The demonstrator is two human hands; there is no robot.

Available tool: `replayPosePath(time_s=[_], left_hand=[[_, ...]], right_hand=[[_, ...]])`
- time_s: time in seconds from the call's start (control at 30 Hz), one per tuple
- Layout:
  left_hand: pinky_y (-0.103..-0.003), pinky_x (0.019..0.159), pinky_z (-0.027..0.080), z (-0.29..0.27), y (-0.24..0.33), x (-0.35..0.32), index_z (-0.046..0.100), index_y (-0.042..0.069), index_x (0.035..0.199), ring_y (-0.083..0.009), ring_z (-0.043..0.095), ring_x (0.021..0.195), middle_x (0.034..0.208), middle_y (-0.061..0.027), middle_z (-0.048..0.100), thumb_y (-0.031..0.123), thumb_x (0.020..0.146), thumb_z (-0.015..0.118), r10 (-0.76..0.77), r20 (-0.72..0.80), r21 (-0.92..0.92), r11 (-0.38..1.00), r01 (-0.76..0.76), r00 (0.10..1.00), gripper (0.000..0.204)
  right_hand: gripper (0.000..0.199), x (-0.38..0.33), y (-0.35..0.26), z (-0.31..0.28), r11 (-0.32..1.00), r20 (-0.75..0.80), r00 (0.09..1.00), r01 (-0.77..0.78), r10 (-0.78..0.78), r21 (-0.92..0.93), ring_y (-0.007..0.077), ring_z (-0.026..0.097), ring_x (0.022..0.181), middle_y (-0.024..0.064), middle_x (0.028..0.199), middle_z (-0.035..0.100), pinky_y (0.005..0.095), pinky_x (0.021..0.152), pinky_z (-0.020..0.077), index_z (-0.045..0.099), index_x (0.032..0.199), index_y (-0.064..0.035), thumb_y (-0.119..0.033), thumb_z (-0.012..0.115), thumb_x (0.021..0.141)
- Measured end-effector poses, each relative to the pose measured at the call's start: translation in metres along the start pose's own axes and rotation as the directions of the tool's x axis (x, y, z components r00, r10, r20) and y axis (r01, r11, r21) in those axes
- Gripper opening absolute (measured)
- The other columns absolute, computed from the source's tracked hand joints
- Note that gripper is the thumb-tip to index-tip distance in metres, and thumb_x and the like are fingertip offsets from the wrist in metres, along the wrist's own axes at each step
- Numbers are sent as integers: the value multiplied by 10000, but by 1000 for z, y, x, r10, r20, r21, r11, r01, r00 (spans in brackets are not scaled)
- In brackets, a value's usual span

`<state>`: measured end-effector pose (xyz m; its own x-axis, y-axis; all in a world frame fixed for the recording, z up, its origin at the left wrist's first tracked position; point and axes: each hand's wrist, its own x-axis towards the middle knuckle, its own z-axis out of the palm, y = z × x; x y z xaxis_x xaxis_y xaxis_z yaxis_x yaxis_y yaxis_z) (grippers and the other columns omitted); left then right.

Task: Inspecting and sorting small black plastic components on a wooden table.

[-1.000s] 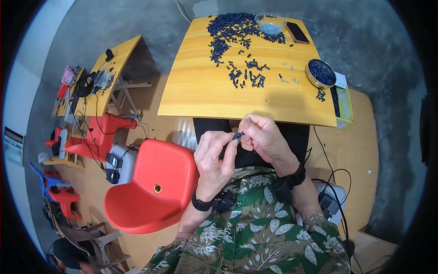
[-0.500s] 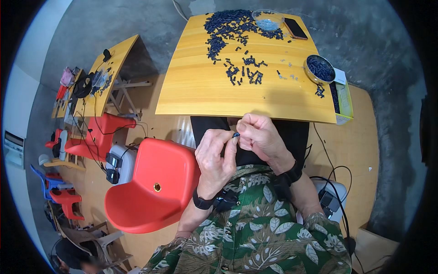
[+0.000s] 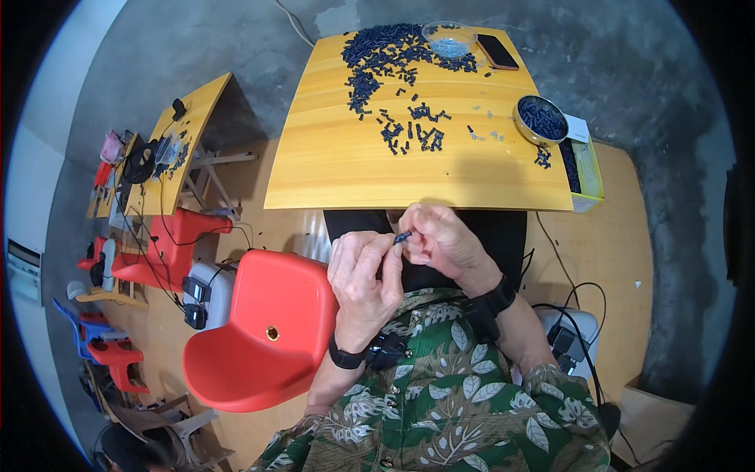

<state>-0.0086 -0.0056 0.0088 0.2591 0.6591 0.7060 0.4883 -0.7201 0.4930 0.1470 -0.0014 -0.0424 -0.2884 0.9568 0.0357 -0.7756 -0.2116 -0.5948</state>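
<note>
Just off the near edge of the tabletop (image 3: 354,179), head view: one small dark piece (image 3: 403,237) is held in mid-air, close to the middle of that edge.
Left hand (image 3: 363,271): my thumb and forefinger are nearly closed together, pinching the piece at its lower-left end.
Right hand (image 3: 442,242): my fingers are curled in at the other end; I cannot tell whether they grip the piece or only meet it.
Long axis: slanting away from me, from my left fingertips toward the right, oblique to the near edge.
Which way it points: the ends are too small to tell apart, so I cannot name a front.
Done, I judge: the metal bowl (image 3: 528,135) by the right edge holds many dark pieces, perhaps finished ones; I cannot confirm it.
Left, I judge: plenty, with a heap of dark pieces (image 3: 385,41) at the far edge and a looser group (image 3: 425,139) nearer the middle.
Small bits: clear bits (image 3: 496,136) lie near the bowl, and pale blue bits (image 3: 450,49) in the clear dish (image 3: 425,31).
Far right corner: a phone (image 3: 498,52) lies beside the dish.
</note>
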Motion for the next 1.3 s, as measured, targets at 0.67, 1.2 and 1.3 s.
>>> replayPosePath(time_s=[0.67,1.2,1.3], left_hand=[[-370,610,498,1,2,-1,627,10,874,-284,616,693,788,-118,620,-54,767,700,-72,57,-89,993,77,996,145],[-325,727,499,2,0,-2,696,-11,924,-248,620,844,938,-142,644,-32,787,711,-77,82,-146,985,89,994,139],[-330,757,500,3,-3,-1,706,-5,940,-256,618,891,991,-144,641,-41,773,710,-21,97,-134,990,34,995,170]], right_hand=[[85,-9,-14,4,935,-32,984,155,-174,-319,93,506,567,43,678,582,219,505,403,666,905,42,-40,646,903],[363,-9,1,-7,994,110,988,-104,108,-45,63,515,564,21,735,600,183,458,376,636,958,-33,-390,576,986],[316,-6,1,-9,988,159,975,-153,154,-18,50,511,565,15,741,600,173,453,363,629,939,-41,-356,638,955]])
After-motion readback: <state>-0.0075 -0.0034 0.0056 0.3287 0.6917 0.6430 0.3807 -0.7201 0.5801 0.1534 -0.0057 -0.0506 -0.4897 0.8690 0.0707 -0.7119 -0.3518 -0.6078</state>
